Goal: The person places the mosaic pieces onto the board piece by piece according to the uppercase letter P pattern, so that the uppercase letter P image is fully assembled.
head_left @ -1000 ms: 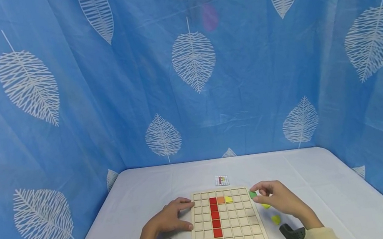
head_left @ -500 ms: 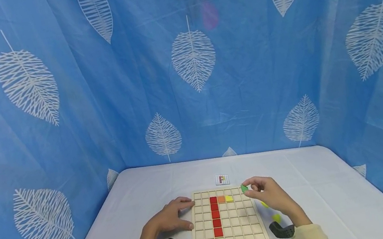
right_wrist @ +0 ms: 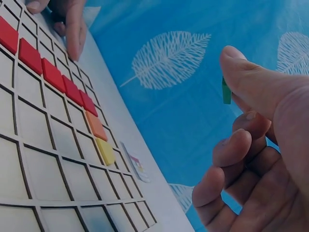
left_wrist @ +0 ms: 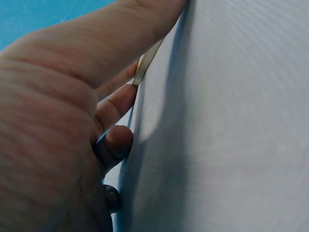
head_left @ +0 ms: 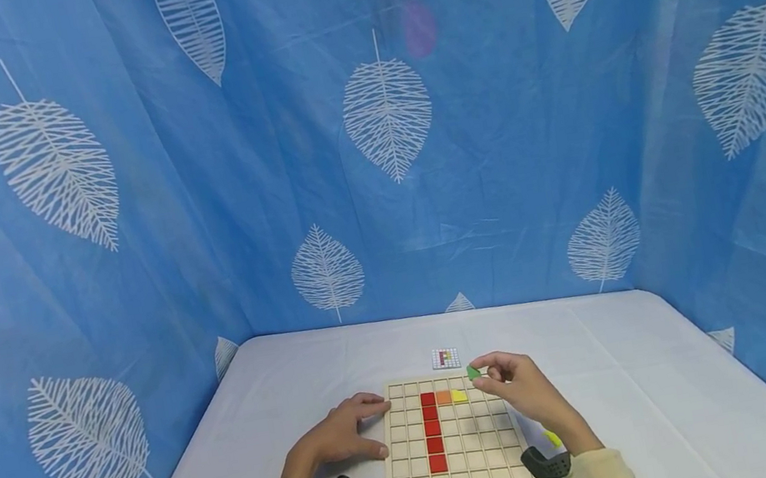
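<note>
My right hand [head_left: 525, 388] pinches a small green tile [head_left: 474, 372] between thumb and fingertips, over the far right part of a wooden grid board [head_left: 495, 457]. In the right wrist view the green tile [right_wrist: 226, 93] shows edge-on past the thumb, with the other fingers curled below. My left hand [head_left: 340, 435] rests at the board's left edge, thumb and forefinger spread apart along it. Several red tiles [head_left: 432, 428] form a column in the grid. Beside the top one sit an orange tile [head_left: 443, 397] and a yellow tile [right_wrist: 105, 152] with one rounded side.
A small printed card [head_left: 445, 358] with a coloured grid pattern lies beyond the board's far edge. A loose yellow piece [head_left: 553, 439] is on the white-covered table [head_left: 682, 392] by my right wrist. Blue leaf-print curtains [head_left: 493, 170] enclose the table.
My right hand has carried the green tile leftward and a little farther away, from beside the board to over its far edge. The left hand has stayed at the board's left edge.
</note>
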A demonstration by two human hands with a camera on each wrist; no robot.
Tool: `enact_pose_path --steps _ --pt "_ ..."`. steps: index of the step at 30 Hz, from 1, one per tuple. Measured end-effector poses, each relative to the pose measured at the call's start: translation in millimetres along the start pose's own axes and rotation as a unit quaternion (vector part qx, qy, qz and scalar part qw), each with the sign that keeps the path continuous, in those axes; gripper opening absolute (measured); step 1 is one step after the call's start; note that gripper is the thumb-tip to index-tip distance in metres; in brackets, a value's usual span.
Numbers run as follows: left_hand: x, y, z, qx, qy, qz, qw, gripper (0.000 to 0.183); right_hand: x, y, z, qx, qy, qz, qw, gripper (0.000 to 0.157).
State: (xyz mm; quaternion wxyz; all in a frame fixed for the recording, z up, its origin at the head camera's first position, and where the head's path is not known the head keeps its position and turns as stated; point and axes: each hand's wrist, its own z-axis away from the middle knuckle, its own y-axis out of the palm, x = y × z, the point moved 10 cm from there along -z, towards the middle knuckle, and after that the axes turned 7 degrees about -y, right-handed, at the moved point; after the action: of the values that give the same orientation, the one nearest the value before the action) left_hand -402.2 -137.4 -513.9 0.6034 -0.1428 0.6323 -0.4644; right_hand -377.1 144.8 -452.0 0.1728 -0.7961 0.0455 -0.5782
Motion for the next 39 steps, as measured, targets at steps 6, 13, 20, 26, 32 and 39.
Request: enact_pose_path --steps 6,13,20,26,32,39 --pt "0.6 -0.1 0.2 0.003 -0.009 0.005 0.9999 0.086 -7.7 3.8 -0.9 -0.019 0.010 -0.030 0.999 0.031" --pt "-0.1 0.0 0.4 0.002 -0.004 0.009 1.0000 0.085 -19.7 12.5 -1.5 -0.030 0.022 -0.045 0.998 0.029" --pt "-0.8 1.8 1.1 0.003 0.007 0.007 1.0000 0.084 -21.8 20.4 0.3 -0.037 0.025 -0.025 0.999 0.029" --pt "0.0 3.3 0.8 0.007 0.009 0.005 0.9999 0.083 -27.9 29.7 1.9 -0.020 0.037 0.019 0.999 0.027" --pt "-0.6 1.7 0.4 0.004 0.010 0.003 0.9999 0.084 -28.3 38.2 1.2 0.004 0.025 0.039 0.999 0.027" --pt "0.5 0.2 -0.4 0.004 0.007 0.007 0.9999 0.086 -27.4 47.3 1.7 0.038 0.005 0.058 0.998 0.030"
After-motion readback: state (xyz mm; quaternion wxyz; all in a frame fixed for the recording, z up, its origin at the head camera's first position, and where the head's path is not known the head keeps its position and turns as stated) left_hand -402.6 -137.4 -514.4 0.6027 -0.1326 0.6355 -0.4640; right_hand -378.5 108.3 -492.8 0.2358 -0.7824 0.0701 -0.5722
